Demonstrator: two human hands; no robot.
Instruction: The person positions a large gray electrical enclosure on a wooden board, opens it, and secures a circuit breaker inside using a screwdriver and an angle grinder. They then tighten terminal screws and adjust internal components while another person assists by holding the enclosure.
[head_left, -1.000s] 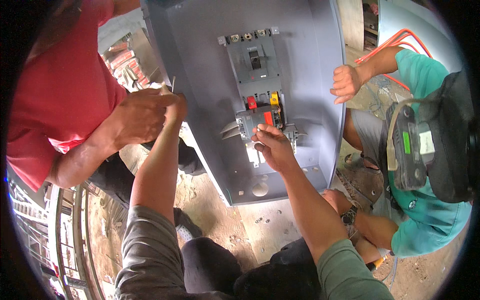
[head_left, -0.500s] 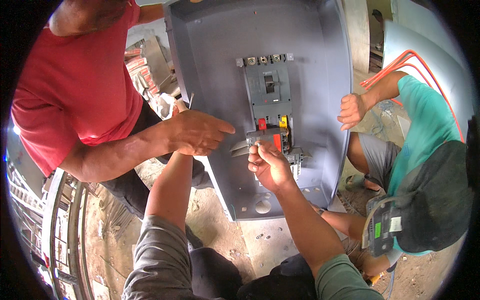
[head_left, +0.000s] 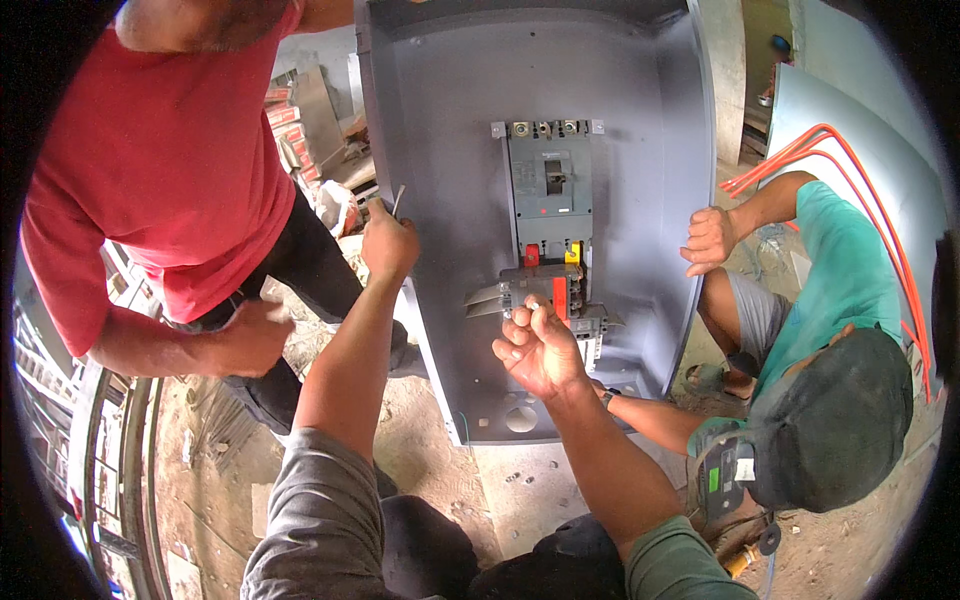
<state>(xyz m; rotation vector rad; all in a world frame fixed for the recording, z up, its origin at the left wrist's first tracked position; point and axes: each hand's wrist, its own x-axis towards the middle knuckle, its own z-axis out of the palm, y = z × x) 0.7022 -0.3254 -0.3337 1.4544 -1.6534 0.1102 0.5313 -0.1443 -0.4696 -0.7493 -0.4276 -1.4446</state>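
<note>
A grey metal electrical enclosure [head_left: 455, 90] stands open in front of me. A large moulded-case circuit breaker [head_left: 552, 185] is fixed inside, with a red block [head_left: 532, 254] and a yellow block [head_left: 573, 252] below it. Under these sits a smaller dark breaker [head_left: 530, 283] with a red part. My left hand [head_left: 388, 245] is closed round a thin metal-shafted tool [head_left: 400, 200] beside the enclosure's left edge; its handle is hidden. Before the smaller breaker, my right hand [head_left: 542, 355] pinches a tiny pale piece [head_left: 534, 304], too small to name.
At left stands a co-worker in a red shirt [head_left: 190, 170], one hand [head_left: 255, 335] near the waist. Another, crouching in a teal shirt [head_left: 840, 260], rests a hand [head_left: 708, 242] on the enclosure's right edge. Orange cables [head_left: 860, 170] hang at right; metal rails [head_left: 135, 450] stand lower left.
The red-shirted co-worker's hand has drawn back left from in front of my left hand, which now shows. My view has shifted slightly. The crouching co-worker's head has moved lower left.
</note>
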